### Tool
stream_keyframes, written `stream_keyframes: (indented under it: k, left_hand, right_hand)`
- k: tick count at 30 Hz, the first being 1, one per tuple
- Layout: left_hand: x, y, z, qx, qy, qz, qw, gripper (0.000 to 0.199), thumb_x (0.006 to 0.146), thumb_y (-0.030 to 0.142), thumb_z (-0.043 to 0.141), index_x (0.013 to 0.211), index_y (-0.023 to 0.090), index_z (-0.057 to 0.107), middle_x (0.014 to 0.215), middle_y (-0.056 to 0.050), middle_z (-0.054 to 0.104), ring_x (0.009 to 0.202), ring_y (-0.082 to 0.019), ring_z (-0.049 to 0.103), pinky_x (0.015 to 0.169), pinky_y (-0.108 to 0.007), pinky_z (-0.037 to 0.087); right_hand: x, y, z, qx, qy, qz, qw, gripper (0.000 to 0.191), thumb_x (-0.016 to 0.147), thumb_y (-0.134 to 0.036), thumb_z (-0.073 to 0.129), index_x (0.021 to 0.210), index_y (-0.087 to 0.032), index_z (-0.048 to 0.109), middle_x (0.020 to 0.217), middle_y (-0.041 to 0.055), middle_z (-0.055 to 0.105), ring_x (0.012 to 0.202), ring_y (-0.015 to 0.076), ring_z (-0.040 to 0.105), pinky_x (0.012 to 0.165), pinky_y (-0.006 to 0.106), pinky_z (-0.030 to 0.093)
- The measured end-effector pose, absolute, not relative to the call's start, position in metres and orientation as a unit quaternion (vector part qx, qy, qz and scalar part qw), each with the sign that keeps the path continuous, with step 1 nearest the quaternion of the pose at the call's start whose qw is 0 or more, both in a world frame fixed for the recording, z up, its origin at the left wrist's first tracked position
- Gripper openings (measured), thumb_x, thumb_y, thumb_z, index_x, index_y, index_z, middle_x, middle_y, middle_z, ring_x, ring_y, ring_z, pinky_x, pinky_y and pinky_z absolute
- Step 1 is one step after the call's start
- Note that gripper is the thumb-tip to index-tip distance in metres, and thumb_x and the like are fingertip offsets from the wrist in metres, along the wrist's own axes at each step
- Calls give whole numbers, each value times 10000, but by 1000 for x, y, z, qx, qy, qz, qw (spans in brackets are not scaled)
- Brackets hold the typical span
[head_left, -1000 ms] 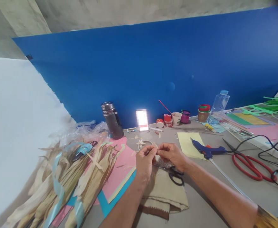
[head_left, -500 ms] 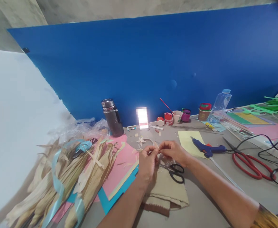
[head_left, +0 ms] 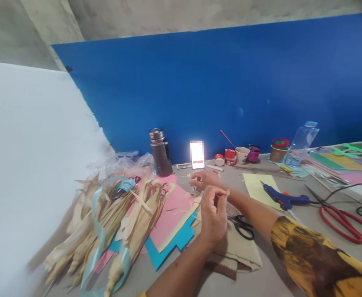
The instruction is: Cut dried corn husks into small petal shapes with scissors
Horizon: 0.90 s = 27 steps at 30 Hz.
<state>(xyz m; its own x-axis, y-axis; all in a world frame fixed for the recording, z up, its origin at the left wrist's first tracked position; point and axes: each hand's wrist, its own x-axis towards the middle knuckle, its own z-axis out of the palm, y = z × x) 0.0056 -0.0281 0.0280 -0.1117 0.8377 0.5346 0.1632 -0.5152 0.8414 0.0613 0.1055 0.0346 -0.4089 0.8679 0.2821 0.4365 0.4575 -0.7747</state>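
My left hand point(head_left: 215, 212) is closed, pinching a small pale piece of dried corn husk point(head_left: 228, 193) between thumb and fingertips. Behind it, my right hand point(head_left: 206, 180) reaches leftward across the table, its fingers bent and apart, over the spot where a star-shaped husk flower and a ring lay. My hand now mostly covers those, and any contact is unclear. Below the hands lies a folded beige cloth point(head_left: 239, 251), with black-handled scissors point(head_left: 244, 227) on it, partly hidden by my left hand.
Dried corn husks point(head_left: 144, 231) with blue ribbon lie left, beside pink paper point(head_left: 168, 214). A flask point(head_left: 161, 156), lit phone point(head_left: 197, 156) and paint pots point(head_left: 230, 156) stand behind. Right are a glue gun point(head_left: 283, 197), red-handled scissors point(head_left: 342, 225), a cord and a plastic bottle point(head_left: 301, 142).
My hands have parted. The right moved away and left, toward the flower and ring; the left keeps the husk piece, closer to me. The view has turned left.
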Motion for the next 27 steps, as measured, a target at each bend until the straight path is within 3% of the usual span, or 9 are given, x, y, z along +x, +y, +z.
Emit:
stream_keyframes:
  k: [6,10,12,15,20,27]
  left_hand:
    - [4,-28,27,622,405,609,280,161,932,287,511,822,197,586,830,-48,562,745,-168,502,703,-286,394]
    - [6,-29,27,628,396,601,295,155,922,271,522,805,199,594,811,-41,562,723,-164,506,680,-280,390]
    - [8,-30,27,634,393,595,300,150,914,260,531,793,198,595,808,-39,566,724,-163,510,676,-276,389]
    - [9,-29,25,623,401,592,316,153,907,281,544,794,194,600,804,-35,573,725,-159,511,683,-271,392]
    - [1,-14,21,534,446,617,367,171,865,333,589,769,192,602,633,14,517,578,-128,445,565,-245,356]
    - [-19,9,17,441,481,650,390,174,781,363,660,770,193,624,513,62,463,458,-87,392,463,-206,303]
  right_hand:
    - [66,105,30,-447,-802,261,299,201,671,-39,659,530,-176,617,596,31,559,655,165,458,669,332,299]
    - [85,101,26,-475,-787,265,292,279,607,10,665,449,-191,555,503,5,469,688,191,510,733,342,335]
    - [91,100,22,-485,-768,278,312,251,609,-29,686,465,-194,564,527,7,487,746,206,542,762,335,354]
    - [98,99,14,-487,-724,311,377,93,690,-217,694,625,-192,632,680,20,582,763,194,544,734,311,385]
    - [104,88,11,-430,-653,423,458,369,786,-546,602,811,-177,610,688,-8,557,575,122,440,546,258,373]
    - [99,76,21,-355,-592,527,496,387,693,-517,725,771,-159,600,674,-28,513,552,79,385,494,214,335]
